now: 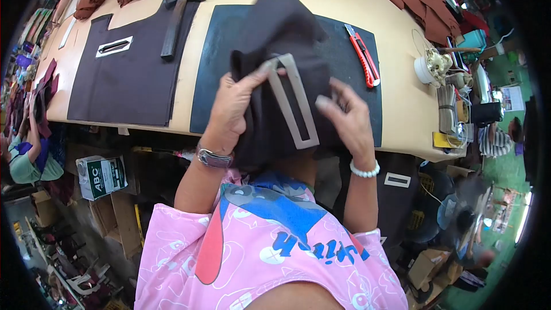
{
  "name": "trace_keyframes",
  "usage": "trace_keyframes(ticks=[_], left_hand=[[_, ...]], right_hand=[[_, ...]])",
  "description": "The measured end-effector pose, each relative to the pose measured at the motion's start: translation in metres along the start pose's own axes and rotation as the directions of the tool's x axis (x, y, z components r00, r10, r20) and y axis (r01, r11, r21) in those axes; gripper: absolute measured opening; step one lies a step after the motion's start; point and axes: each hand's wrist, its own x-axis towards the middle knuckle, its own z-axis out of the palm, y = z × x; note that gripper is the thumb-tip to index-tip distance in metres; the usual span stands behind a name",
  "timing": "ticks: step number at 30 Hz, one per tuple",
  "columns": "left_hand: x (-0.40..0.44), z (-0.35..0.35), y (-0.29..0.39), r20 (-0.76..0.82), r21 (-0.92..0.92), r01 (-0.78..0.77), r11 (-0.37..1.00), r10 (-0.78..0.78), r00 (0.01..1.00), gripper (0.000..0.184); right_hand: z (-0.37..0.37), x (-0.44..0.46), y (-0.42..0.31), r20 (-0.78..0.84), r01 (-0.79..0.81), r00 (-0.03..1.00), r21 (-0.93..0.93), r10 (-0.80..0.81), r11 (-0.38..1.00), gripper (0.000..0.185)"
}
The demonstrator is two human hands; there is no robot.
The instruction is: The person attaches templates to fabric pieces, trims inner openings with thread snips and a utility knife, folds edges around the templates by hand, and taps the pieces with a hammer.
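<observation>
Head view: Above the near part of a dark cutting mat (224, 40), the left hand (231, 105) pinches dark cloth (261, 120) and the upper end of a slotted pale frame (307, 116) against it; the right hand (349, 116) hangs half curled, thumb and fingers apart, at the cloth's right side, though whether it touches cannot be told. With one sure grip, the cloth could sag or fold, and the frame, if unfixed, could slip askew. On the mat's right side lies a red utility knife (363, 57), which swinging folds could snag or nudge; whether its blade is out cannot be made out. Left of the mat, a hammer (173, 31) rests on stacked dark panels (126, 95); a bump could shift both. Beyond the mat to the right, brown pieces (422, 3) overlap, liable to slide if brushed.
</observation>
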Motion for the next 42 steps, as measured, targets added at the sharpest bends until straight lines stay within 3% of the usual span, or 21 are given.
trace_keyframes(ticks=[2, 4, 5, 6, 7, 8, 10, 11, 12, 14, 17, 20, 23, 24, 26, 27, 30, 33, 36, 39, 42], left_hand=[[-0.001, -0.001, 0.011, -0.125, 0.079, -0.225, 0.971, 0.233, 0.964, 0.021], [0.006, -0.026, 0.018, -0.023, 0.434, -0.411, 0.802, 0.466, 0.885, 0.026], [0.004, -0.033, 0.025, 0.094, 0.814, -0.44, 0.38, 0.661, 0.745, 0.039], [0.007, -0.046, 0.029, 0.324, 0.933, -0.323, -0.16, 0.766, 0.556, 0.061], [0.006, -0.041, 0.034, 0.426, 0.904, -0.296, -0.309, 0.721, 0.547, 0.07], [0.003, -0.032, 0.044, 0.519, 0.852, -0.265, -0.452, 0.662, 0.541, 0.081], [-0.002, -0.002, 0.062, 0.687, 0.703, -0.542, -0.46, 0.243, 0.685, 0.095], [0.001, 0.011, 0.06, 0.81, 0.541, -0.69, -0.481, 0.079, 0.581, 0.088], [0.001, 0.025, 0.061, 0.781, 0.508, -0.767, -0.391, -0.165, 0.602, 0.09], [0.014, 0.044, 0.059, 0.72, 0.375, -0.903, -0.209, -0.549, 0.426, 0.064], [0.027, 0.071, 0.067, 0.398, 0.51, -0.855, -0.09, -0.857, 0.328, 0.039], [0.051, 0.043, 0.104, 0.575, 0.596, -0.803, -0.021, -0.686, 0.445, 0.028], [0.084, -0.008, 0.184, 0.367, 0.651, -0.51, -0.563, -0.354, 0.86, 0.03], [0.1, -0.057, 0.209, 0.335, 0.545, -0.152, -0.824, 0.048, 0.941, 0.025], [0.097, -0.113, 0.256, 0.36, 0.372, 0.084, -0.924, 0.227, 0.905, 0.021], [0.094, -0.113, 0.26, 0.071, 0.399, 0.26, -0.879, 0.312, 0.947, 0.024], [0.075, -0.123, 0.226, 0.297, 0.652, -0.169, -0.739, 0.044, 0.954, 0.028], [0.045, -0.053, 0.138, 0.064, 0.976, -0.048, 0.211, -0.069, 0.996, 0.024], [0.036, -0.017, 0.047, 0.129, 0.543, 0.013, 0.839, -0.099, 0.987, 0.023], [0.024, 0.024, -0.014, 0.117, 0.23, -0.148, 0.962, 0.124, 0.985, 0.018], [0.01, 0.04, -0.028, 0.042, 0.037, -0.129, 0.991, 0.128, 0.991, 0.015]], right_hand=[[-0.009, -0.019, 0.017, 0.255, 0.021, 0.967, -0.092, 0.003, 0.996, 0.031], [-0.014, -0.032, 0.017, 0.256, -0.099, 0.96, -0.063, 0.112, 0.993, 0.025], [-0.016, -0.035, 0.017, 0.258, -0.159, 0.952, -0.049, 0.166, 0.986, 0.022], [-0.017, -0.035, 0.012, 0.235, -0.113, 0.963, -0.096, 0.133, 0.989, 0.019], [-0.017, -0.034, 0.002, 0.213, -0.069, 0.972, -0.142, 0.098, 0.987, 0.017], [-0.016, -0.033, -0.006, 0.195, -0.023, 0.979, -0.19, 0.06, 0.982, 0.015], [-0.011, -0.029, -0.016, 0.239, 0.168, 0.962, -0.144, -0.13, 0.975, 0.017], [-0.008, -0.028, -0.022, 0.257, 0.262, 0.94, -0.117, -0.226, 0.958, 0.018], [-0.006, -0.027, -0.027, 0.282, 0.317, 0.919, -0.118, -0.274, 0.941, 0.019], [-0.007, -0.027, -0.036, 0.324, 0.421, 0.873, -0.122, -0.365, 0.899, 0.022], [-0.016, -0.028, -0.041, 0.209, 0.405, 0.902, -0.11, -0.377, 0.908, 0.023], [-0.017, -0.028, -0.031, -0.128, 0.3, 0.945, -0.024, -0.3, 0.954, 0.026], [-0.019, -0.026, -0.02, -0.254, 0.177, 0.963, 0.352, -0.088, 0.919, 0.027], [-0.019, -0.023, -0.015, -0.262, 0.145, 0.964, 0.374, -0.046, 0.916, 0.027], [-0.015, -0.021, -0.005, -0.245, 0.079, 0.969, 0.408, 0.026, 0.909, 0.027], [-0.012, -0.022, 0.003, -0.222, 0.042, 0.973, 0.417, 0.056, 0.908, 0.027], [-0.002, -0.024, 0.014, -0.138, -0.053, 0.983, 0.403, 0.118, 0.913, 0.026], [0.009, -0.026, 0.007, -0.059, -0.082, 0.991, 0.444, 0.121, 0.892, 0.026], [0.018, -0.03, -0.015, 0.001, -0.071, 0.996, 0.566, 0.086, 0.821, 0.027], [0.028, -0.03, -0.033, 0.051, -0.092, 0.996, 0.692, 0.078, 0.716, 0.027], [0.04, -0.026, -0.029, 0.029, -0.094, 0.994, 0.744, 0.109, 0.661, 0.021]])
